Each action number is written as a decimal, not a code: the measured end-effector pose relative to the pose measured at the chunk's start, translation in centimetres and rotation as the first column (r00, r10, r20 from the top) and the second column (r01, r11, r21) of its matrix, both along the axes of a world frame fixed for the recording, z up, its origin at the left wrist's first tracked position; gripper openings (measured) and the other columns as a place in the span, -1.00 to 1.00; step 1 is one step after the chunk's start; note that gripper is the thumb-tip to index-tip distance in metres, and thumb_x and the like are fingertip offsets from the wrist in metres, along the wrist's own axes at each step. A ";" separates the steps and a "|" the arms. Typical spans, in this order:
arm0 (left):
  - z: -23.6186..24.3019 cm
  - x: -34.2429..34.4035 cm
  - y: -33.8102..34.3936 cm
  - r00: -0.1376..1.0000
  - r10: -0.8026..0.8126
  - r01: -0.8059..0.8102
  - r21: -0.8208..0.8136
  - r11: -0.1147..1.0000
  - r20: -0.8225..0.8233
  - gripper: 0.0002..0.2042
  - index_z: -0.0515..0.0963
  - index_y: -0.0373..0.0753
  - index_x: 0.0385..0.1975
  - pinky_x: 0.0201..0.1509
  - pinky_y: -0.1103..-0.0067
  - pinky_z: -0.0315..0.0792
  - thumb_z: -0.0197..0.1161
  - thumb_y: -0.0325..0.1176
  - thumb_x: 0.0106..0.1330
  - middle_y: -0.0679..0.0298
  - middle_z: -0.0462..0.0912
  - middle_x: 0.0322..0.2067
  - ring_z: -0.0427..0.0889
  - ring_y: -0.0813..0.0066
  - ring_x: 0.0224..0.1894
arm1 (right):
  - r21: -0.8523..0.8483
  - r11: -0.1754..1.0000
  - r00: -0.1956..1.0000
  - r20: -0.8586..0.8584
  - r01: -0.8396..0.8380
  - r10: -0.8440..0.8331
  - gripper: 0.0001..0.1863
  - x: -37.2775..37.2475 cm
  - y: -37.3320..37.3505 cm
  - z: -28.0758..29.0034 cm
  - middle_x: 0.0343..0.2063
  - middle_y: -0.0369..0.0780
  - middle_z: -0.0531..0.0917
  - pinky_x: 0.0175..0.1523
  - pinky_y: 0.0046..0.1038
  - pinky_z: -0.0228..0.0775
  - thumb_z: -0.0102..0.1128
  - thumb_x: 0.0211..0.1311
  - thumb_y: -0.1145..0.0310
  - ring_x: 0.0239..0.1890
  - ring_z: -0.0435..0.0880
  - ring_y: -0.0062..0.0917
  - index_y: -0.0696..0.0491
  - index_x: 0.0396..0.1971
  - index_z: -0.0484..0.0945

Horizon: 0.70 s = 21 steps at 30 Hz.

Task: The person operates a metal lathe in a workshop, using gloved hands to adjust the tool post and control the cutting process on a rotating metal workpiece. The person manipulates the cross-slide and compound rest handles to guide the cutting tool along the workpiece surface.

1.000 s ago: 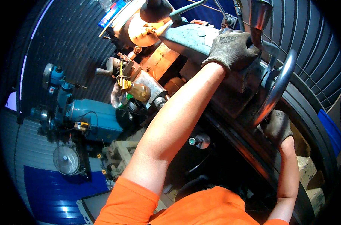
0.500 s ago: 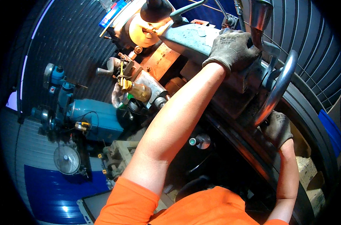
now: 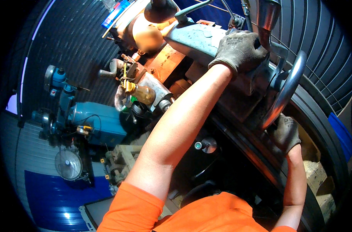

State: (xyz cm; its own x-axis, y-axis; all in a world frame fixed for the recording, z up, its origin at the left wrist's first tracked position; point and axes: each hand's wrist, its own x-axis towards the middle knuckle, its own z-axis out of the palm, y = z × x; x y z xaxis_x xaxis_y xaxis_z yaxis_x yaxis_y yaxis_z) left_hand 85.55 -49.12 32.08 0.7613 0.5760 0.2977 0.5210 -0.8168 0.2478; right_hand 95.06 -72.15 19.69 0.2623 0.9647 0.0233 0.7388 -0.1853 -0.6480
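My left hand (image 3: 239, 50), in a grey knitted work glove, is closed at the top of a worn, pale-blue lathe tailstock (image 3: 191, 36). Its fingertips are hidden, so what they grip cannot be made out. Just to its right stands a shiny metal cup-shaped piece (image 3: 268, 17) on a reddish-brown stem. Lower right, my right hand (image 3: 286, 133), gloved alike, is closed at the bottom of a polished steel handwheel (image 3: 288, 91); the rim partly covers its fingers.
Beyond my left forearm are the tool carriage (image 3: 145, 87) with a yellowish bottle (image 3: 143, 94) and a brightly lit round workpiece area (image 3: 139, 27) under a dark lamp shade (image 3: 159, 11). A teal machine (image 3: 98, 120) and a fan (image 3: 69, 164) stand left. A green-tipped knob (image 3: 199, 145) sits below.
My right hand has shifted slightly left and down by the handwheel. My left hand has hardly moved. Part of the lit round area looks blurred now.
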 end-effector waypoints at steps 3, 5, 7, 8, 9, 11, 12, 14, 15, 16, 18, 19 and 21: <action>0.0 0.0 0.0 1.000 0.006 -0.006 -0.027 1.000 0.006 -0.55 0.69 -0.10 -0.21 0.11 0.25 0.45 0.15 0.15 0.19 0.11 0.71 -0.15 0.65 0.09 -0.03 | 0.040 0.999 1.000 0.005 -0.003 0.003 -0.74 -0.4 -0.1 0.7 -0.30 0.02 0.69 -0.09 -0.19 0.53 0.27 0.11 0.28 -0.21 0.68 -0.07 0.03 -0.20 0.68; -0.1 0.1 0.2 1.000 0.002 -0.001 -0.027 1.000 0.013 -0.55 0.69 -0.09 -0.21 0.11 0.25 0.45 0.16 0.14 0.18 0.11 0.71 -0.15 0.65 0.09 -0.03 | 0.029 1.000 1.000 0.022 -0.010 0.009 -0.75 -0.2 -0.1 0.1 -0.33 0.01 0.69 -0.12 -0.18 0.53 0.27 0.11 0.27 -0.24 0.69 -0.06 0.02 -0.22 0.68; -0.2 0.0 0.2 1.000 -0.002 0.002 -0.010 1.000 0.017 -0.56 0.69 -0.09 -0.21 0.11 0.25 0.45 0.16 0.14 0.18 0.11 0.71 -0.15 0.65 0.09 -0.03 | 0.070 0.997 0.999 0.027 -0.023 0.021 -0.75 0.0 -0.2 -0.4 -0.34 0.02 0.69 -0.13 -0.17 0.53 0.27 0.10 0.26 -0.25 0.69 -0.06 0.01 -0.23 0.69; -0.3 0.0 0.3 1.000 0.006 -0.006 0.005 1.000 0.020 -0.55 0.70 -0.09 -0.21 0.09 0.25 0.47 0.17 0.15 0.18 0.09 0.72 -0.17 0.66 0.08 -0.04 | 0.091 0.995 0.999 0.029 -0.032 0.029 -0.75 0.0 -0.2 -0.6 -0.35 0.02 0.69 -0.14 -0.17 0.53 0.28 0.10 0.25 -0.25 0.69 -0.06 0.01 -0.24 0.69; -0.3 0.0 0.3 1.000 0.013 -0.014 0.019 1.000 0.022 -0.54 0.70 -0.09 -0.22 0.07 0.25 0.48 0.18 0.17 0.17 0.07 0.72 -0.18 0.67 0.08 -0.05 | 0.088 0.996 0.999 0.026 -0.033 0.031 -0.75 -0.1 -0.1 -0.5 -0.35 0.02 0.69 -0.14 -0.17 0.53 0.28 0.10 0.25 -0.26 0.69 -0.06 0.02 -0.24 0.69; -0.2 0.1 0.2 0.999 0.015 -0.016 0.018 1.000 0.028 -0.53 0.71 -0.09 -0.23 0.05 0.25 0.50 0.19 0.19 0.16 0.05 0.73 -0.21 0.68 0.07 -0.06 | 0.081 0.996 0.999 0.022 -0.027 0.025 -0.75 -0.3 -0.1 0.1 -0.36 0.03 0.69 -0.15 -0.18 0.53 0.29 0.09 0.25 -0.27 0.69 -0.06 0.03 -0.25 0.69; -0.2 0.1 0.2 0.999 0.013 -0.014 0.003 1.000 0.030 -0.53 0.71 -0.09 -0.23 0.05 0.25 0.50 0.20 0.18 0.16 0.05 0.73 -0.21 0.68 0.06 -0.06 | 0.081 0.996 0.999 0.020 -0.033 0.032 -0.74 -0.3 -0.2 0.3 -0.37 0.03 0.69 -0.15 -0.18 0.53 0.29 0.09 0.24 -0.27 0.69 -0.06 0.04 -0.25 0.69; -0.2 0.1 0.2 0.999 0.006 -0.006 -0.001 1.000 0.039 -0.53 0.71 -0.08 -0.23 0.05 0.25 0.50 0.20 0.18 0.16 0.05 0.73 -0.21 0.68 0.06 -0.06 | 0.082 0.995 0.999 0.015 -0.050 0.049 -0.73 -0.3 -0.2 0.4 -0.37 0.04 0.68 -0.15 -0.18 0.53 0.30 0.08 0.24 -0.27 0.68 -0.06 0.05 -0.25 0.69; -0.2 0.1 0.1 0.999 -0.002 0.001 0.009 1.000 0.046 -0.53 0.71 -0.08 -0.22 0.05 0.24 0.50 0.20 0.19 0.16 0.05 0.73 -0.21 0.68 0.05 -0.06 | 0.079 0.995 0.998 0.024 -0.055 0.053 -0.72 -0.2 -0.2 0.2 -0.37 0.04 0.68 -0.15 -0.18 0.53 0.30 0.07 0.23 -0.27 0.68 -0.06 0.05 -0.25 0.68; 0.0 0.0 0.1 0.999 -0.008 0.007 0.019 1.000 0.052 -0.53 0.71 -0.08 -0.22 0.05 0.24 0.50 0.20 0.19 0.16 0.05 0.73 -0.21 0.68 0.05 -0.06 | 0.076 0.995 0.998 0.032 -0.062 0.060 -0.72 0.0 -0.2 -0.2 -0.37 0.04 0.68 -0.15 -0.18 0.53 0.30 0.07 0.23 -0.27 0.68 -0.06 0.05 -0.24 0.68; 0.2 -0.1 0.0 1.000 0.004 -0.004 -0.008 1.000 0.001 -0.54 0.70 -0.10 -0.21 0.12 0.25 0.45 0.15 0.16 0.20 0.09 0.71 -0.15 0.65 0.08 -0.03 | 0.056 0.996 0.996 0.049 -0.071 0.068 -0.71 0.1 -0.3 -0.4 -0.37 0.05 0.68 -0.15 -0.18 0.53 0.30 0.07 0.22 -0.27 0.68 -0.06 0.05 -0.24 0.68; 0.3 -0.2 -0.1 1.000 0.009 -0.009 -0.020 1.000 -0.024 -0.54 0.69 -0.10 -0.20 0.15 0.26 0.42 0.12 0.14 0.22 0.11 0.70 -0.12 0.64 0.09 -0.02 | 0.040 0.997 0.996 0.057 -0.072 0.070 -0.71 0.1 -0.3 -0.2 -0.37 0.05 0.68 -0.15 -0.17 0.53 0.30 0.07 0.22 -0.27 0.68 -0.06 0.05 -0.24 0.68; 0.0 -0.1 0.1 1.000 0.008 -0.008 -0.008 1.000 -0.004 -0.53 0.69 -0.11 -0.19 0.15 0.26 0.42 0.12 0.15 0.23 0.11 0.70 -0.12 0.64 0.10 -0.01 | 0.056 0.995 0.995 0.073 -0.077 0.073 -0.71 0.0 -0.3 -0.2 -0.37 0.06 0.68 -0.14 -0.16 0.52 0.30 0.07 0.21 -0.26 0.68 -0.06 0.06 -0.25 0.67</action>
